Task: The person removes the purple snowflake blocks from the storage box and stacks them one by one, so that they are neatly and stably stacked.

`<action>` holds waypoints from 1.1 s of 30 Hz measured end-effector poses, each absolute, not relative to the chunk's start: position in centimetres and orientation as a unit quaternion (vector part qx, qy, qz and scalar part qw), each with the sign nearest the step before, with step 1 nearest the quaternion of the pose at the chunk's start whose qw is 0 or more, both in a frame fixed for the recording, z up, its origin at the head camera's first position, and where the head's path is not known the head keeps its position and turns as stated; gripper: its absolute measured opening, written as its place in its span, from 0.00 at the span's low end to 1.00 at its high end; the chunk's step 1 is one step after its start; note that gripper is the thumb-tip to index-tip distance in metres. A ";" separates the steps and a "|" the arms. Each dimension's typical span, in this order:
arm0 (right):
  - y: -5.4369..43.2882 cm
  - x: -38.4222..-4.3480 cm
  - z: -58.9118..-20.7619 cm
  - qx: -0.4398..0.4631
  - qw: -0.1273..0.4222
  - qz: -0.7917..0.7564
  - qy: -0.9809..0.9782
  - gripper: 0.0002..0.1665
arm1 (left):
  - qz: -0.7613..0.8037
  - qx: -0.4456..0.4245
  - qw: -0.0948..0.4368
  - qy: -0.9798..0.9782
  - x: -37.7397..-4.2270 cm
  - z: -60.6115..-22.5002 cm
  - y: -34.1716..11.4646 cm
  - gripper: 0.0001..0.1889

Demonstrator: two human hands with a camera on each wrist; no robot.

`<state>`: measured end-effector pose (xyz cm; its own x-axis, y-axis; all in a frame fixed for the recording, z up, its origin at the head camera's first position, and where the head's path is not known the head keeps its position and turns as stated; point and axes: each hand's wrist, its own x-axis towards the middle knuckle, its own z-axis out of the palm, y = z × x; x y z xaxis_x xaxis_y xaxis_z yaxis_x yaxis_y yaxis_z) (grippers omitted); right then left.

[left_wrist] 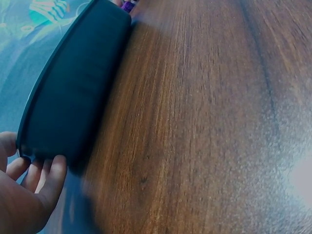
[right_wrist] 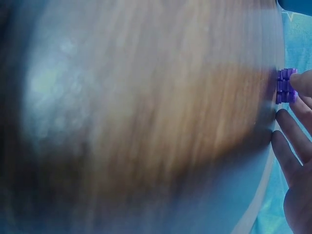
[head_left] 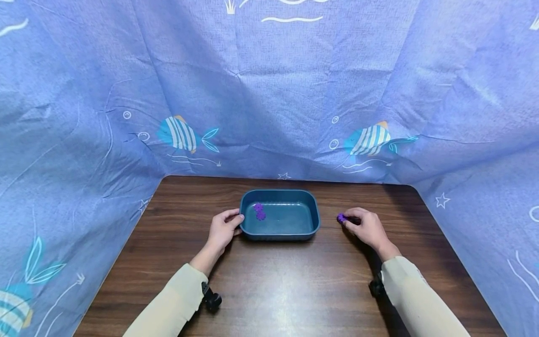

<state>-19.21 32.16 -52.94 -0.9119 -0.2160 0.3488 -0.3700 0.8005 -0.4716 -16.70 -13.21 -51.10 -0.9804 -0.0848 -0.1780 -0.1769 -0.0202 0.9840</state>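
Observation:
A dark teal rectangular bin stands on the table, and two small purple toothed discs lie inside it toward its left end. At that left end my left hand grips the rim, thumb over the top edge. The left wrist view shows its fingers against the outer wall of the bin. To the right of the bin, my right hand pinches a purple toothed piece low over the table. In the right wrist view this purple piece looks like a short stack, held between thumb and finger.
The dark wood-grain table has its back edge just behind the bin. A blue cloth printed with fish hangs around the back and sides. Each wrist wears a small black camera mount.

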 end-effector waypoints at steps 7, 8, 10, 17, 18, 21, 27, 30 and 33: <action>32.2 -19.2 -53.0 0.150 0.131 0.277 -0.940 0.13 | 0.709 -0.090 0.036 0.699 -16.7 -51.1 -13.3 0.23; 32.2 -19.2 -53.0 0.150 0.131 0.277 -0.940 0.13 | 0.709 -0.089 0.035 0.699 -16.7 -51.1 -13.3 0.23; 32.2 -19.2 -53.0 0.151 0.131 0.277 -0.940 0.13 | 0.708 -0.088 0.036 0.700 -16.7 -51.1 -13.4 0.23; 32.2 -19.2 -53.0 0.150 0.133 0.280 -0.939 0.14 | 0.706 -0.090 0.037 0.701 -16.7 -51.0 -13.3 0.22; 32.2 -19.2 -52.9 0.150 0.134 0.282 -0.938 0.13 | 0.707 -0.091 0.038 0.700 -16.7 -51.0 -13.3 0.22; 32.2 -19.3 -52.5 0.151 0.139 0.283 -0.937 0.13 | 0.710 -0.094 0.038 0.697 -16.6 -50.9 -13.3 0.21; 32.1 -20.1 -50.5 0.159 0.138 0.291 -0.933 0.12 | 0.708 -0.090 0.037 0.699 -16.6 -51.0 -13.4 0.21; 31.7 -20.8 -49.2 0.168 0.138 0.295 -0.930 0.12 | 0.708 -0.091 0.039 0.699 -16.6 -51.0 -13.4 0.21; 31.0 -21.6 -47.8 0.179 0.132 0.296 -0.929 0.12 | 0.708 -0.092 0.041 0.699 -16.7 -50.9 -13.3 0.21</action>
